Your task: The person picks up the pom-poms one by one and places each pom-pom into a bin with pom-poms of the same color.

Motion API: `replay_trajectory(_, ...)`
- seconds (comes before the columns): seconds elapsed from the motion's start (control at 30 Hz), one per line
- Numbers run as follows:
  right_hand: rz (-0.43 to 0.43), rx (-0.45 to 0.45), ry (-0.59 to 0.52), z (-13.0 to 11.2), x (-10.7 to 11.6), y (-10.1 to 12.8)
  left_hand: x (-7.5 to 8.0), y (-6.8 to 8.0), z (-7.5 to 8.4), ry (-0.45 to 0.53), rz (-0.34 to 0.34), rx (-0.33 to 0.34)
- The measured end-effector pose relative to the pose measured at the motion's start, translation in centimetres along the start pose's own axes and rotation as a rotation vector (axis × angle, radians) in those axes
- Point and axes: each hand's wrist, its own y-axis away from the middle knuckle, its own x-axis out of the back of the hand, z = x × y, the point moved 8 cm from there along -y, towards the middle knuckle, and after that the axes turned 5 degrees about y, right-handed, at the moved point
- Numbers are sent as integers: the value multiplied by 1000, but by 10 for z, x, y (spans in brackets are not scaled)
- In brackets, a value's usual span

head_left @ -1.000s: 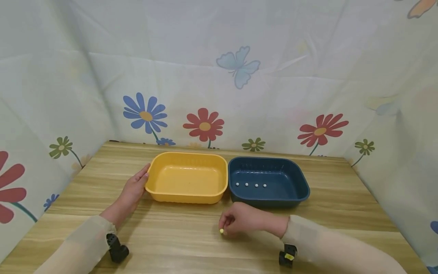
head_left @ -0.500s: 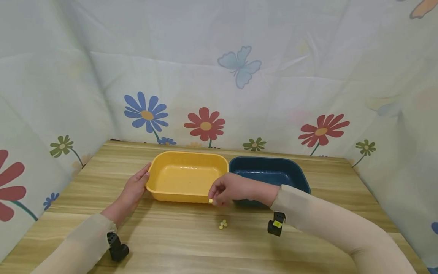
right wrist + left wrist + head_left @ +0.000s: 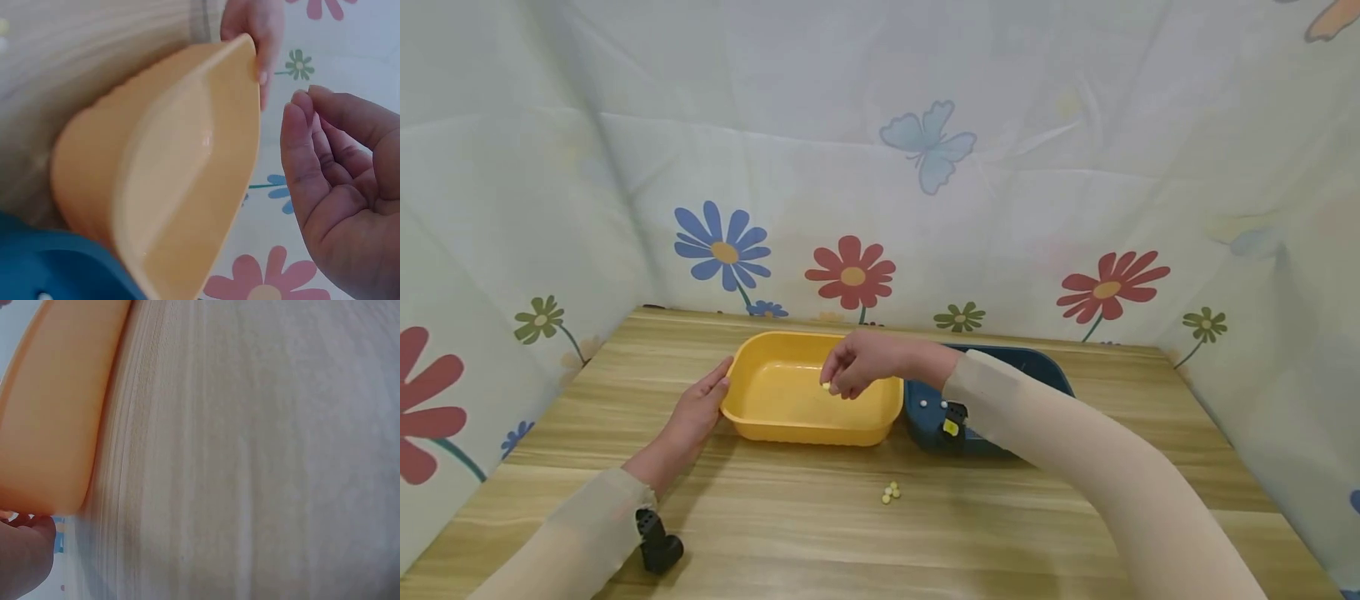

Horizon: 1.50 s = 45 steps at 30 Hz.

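Observation:
My right hand [image 3: 861, 364] is above the yellow basin [image 3: 808, 434], with a small pale yellow bead [image 3: 827, 386] pinched between thumb and fingertips. In the right wrist view the fingertips of that right hand [image 3: 340, 181] meet, and the bead is hidden. At the basin's left end my left hand [image 3: 694, 414] touches the outer wall and rim, its fingers fairly straight. The left wrist view shows part of this left hand [image 3: 25, 556] beside the basin's corner. Several more pale yellow beads [image 3: 891, 492] lie clustered on the table in front of the basins.
A dark blue basin [image 3: 1033, 367] stands against the yellow one's right side. White beads [image 3: 923, 403] show inside it, partly covered by my right sleeve and wrist camera [image 3: 953, 421]. A flower-printed cloth [image 3: 1015, 208] hangs behind the wooden table [image 3: 775, 533].
My right hand has lifted a bead from the table cluster and moved up and left, over the yellow basin. My left hand stays at the basin's left end.

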Motion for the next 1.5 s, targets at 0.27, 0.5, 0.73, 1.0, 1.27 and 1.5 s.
replay_trajectory(0.27,-59,0,49,-5,8,-31,0,0,1,0,7,-7)
replay_trajectory(0.5,-117,11,47,-2,12,-59,0,0,3,5,18,-16)
replay_trajectory(0.73,-111,-19,79,11,9,-84,-2,-1,4,-7,6,-21)
replay_trajectory(1.0,-88,-25,131,23,1,-104,-2,-1,4,2,-1,-39)
replay_trajectory(1.27,-82,-13,166,31,-12,-120,-3,2,4,24,-1,-39)
replay_trajectory(1.5,-122,-41,191,29,-25,-123,-3,2,3,18,-3,-35)
